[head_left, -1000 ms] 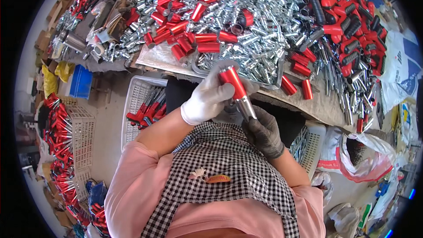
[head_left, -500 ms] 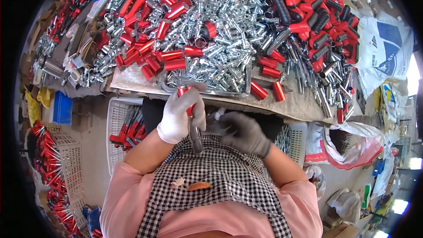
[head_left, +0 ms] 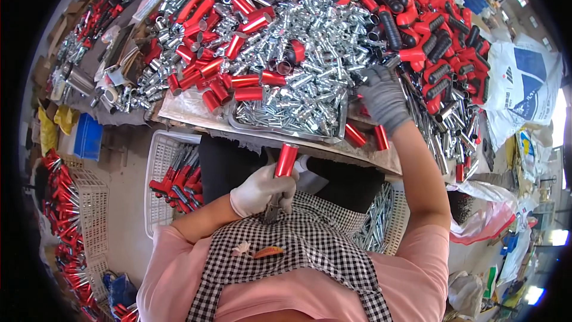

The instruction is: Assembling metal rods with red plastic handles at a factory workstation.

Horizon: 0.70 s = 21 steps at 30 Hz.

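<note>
My left hand (head_left: pixel 262 192), in a white glove, is closed around a tool with a shiny red metal tube (head_left: pixel 286 161) at its upper end. Below the fingers, a dark grey end of it points down against the checked apron. My right hand (head_left: pixel 384 96), in a grey glove, reaches to the bench just right of the metal tray (head_left: pixel 286 133). Its fingers are curled down among silver tubes and small metal parts, and the fingertips are hidden. Silver fittings (head_left: pixel 316 89) heap up in and behind the tray. Two loose red tubes (head_left: pixel 382 138) lie at the bench edge below my right wrist.
Red and black tool handles (head_left: pixel 438 53) pile up at the bench's right, above slim silver rods. A white crate (head_left: pixel 156 188) with red tools stands below at left; another crate (head_left: pixel 398 214) holds metal rods. White sacks (head_left: pixel 521 77) flank the right side.
My right hand has left the tool in front of me and moved up and right to the bench. My left hand has lowered slightly and shifted right, keeping the tool with its red tube upright.
</note>
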### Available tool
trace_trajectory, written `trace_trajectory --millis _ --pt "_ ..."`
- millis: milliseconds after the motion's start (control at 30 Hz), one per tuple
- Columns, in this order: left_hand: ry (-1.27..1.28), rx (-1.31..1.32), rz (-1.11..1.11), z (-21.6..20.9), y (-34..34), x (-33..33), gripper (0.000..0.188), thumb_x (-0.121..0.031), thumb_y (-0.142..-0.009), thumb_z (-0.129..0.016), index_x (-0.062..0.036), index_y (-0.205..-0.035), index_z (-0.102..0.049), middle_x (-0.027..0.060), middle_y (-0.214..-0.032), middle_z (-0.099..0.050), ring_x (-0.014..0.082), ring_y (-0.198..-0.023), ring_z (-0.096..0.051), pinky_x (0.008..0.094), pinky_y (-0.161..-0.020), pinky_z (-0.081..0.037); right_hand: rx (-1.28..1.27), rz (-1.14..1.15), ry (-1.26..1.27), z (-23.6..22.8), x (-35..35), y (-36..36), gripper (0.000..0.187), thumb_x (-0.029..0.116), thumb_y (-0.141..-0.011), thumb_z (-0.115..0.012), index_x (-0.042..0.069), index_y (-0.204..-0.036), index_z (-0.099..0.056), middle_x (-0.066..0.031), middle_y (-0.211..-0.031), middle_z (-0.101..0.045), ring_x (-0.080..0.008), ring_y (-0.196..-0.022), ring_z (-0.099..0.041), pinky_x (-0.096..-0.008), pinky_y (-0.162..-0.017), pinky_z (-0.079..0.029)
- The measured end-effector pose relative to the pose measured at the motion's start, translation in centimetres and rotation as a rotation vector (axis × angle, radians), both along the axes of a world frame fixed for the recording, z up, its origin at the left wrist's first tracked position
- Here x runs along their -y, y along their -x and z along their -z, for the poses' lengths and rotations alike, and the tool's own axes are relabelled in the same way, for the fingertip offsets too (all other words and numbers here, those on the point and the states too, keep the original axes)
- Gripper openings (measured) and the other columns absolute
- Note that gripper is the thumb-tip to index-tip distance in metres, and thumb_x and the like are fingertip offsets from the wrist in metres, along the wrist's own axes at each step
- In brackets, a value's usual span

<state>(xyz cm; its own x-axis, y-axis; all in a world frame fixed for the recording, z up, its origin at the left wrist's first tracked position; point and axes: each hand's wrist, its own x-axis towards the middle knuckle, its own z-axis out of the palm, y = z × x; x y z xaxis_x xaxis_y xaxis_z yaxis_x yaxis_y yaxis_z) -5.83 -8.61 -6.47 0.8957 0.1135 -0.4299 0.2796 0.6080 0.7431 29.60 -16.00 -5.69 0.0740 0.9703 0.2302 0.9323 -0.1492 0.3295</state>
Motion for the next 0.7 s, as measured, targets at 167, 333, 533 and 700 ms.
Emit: trace_trajectory --millis 167,333,533,700 --pt "-0.14 0.008 0.05 0.1 -0.6 -0.7 0.019 -0.014 -0.084 -0.069 -0.0009 -0.093 -0.058 0.0036 -0.073 -0.06 0.0145 -0.065 -0.064 0.0299 -0.06 -0.054 -0.511 0.231 -0.119 -7.0 3.4 3.4 0.025 0.02 -0.085 -0.068 0.01 -0.107 -0.073 -0.0079 -0.095 -0.071 -0.0266 -0.089 -0.067 -0.0358 -0.079 -0.054" --pt "-1.167 0.178 0.055 -1.3 -2.6 -1.8 0.03 -0.025 -0.077 -0.078 -0.0035 -0.089 -0.061 0.0106 -0.072 -0.064 0.0266 -0.07 -0.068 0.0395 -0.065 -0.052 -1.028 -0.371 -0.001 -6.5 5.4 10.8 0.026 0.016 -0.085 -0.072 0.008 -0.109 -0.069 -0.0123 -0.088 -0.069 -0.0273 -0.08 -0.069 -0.0385 -0.072 -0.053" --pt "-1.548 0.148 0.133 -0.3 -2.6 -2.7 0.033 -0.032 -0.074 -0.078 -0.0054 -0.086 -0.063 0.017 -0.077 -0.065 0.0368 -0.073 -0.065 0.0442 -0.067 -0.052 -0.889 -0.341 -0.03 -5.9 4.8 14.5 0.021 0.015 -0.086 -0.071 0.009 -0.105 -0.064 -0.0095 -0.087 -0.069 -0.027 -0.073 -0.069 -0.0366 -0.066 -0.054" --pt "-1.508 0.056 0.22 -0.3 -2.1 -2.4 0.033 -0.031 -0.073 -0.079 -0.0054 -0.087 -0.064 0.0167 -0.08 -0.066 0.0373 -0.077 -0.066 0.0448 -0.068 -0.053 -1.215 -0.258 0.231 -5.8 2.8 13.4 0.031 0.022 -0.089 -0.066 0.006 -0.115 -0.059 -0.0148 -0.087 -0.067 -0.0345 -0.079 -0.068 -0.0407 -0.071 -0.055"
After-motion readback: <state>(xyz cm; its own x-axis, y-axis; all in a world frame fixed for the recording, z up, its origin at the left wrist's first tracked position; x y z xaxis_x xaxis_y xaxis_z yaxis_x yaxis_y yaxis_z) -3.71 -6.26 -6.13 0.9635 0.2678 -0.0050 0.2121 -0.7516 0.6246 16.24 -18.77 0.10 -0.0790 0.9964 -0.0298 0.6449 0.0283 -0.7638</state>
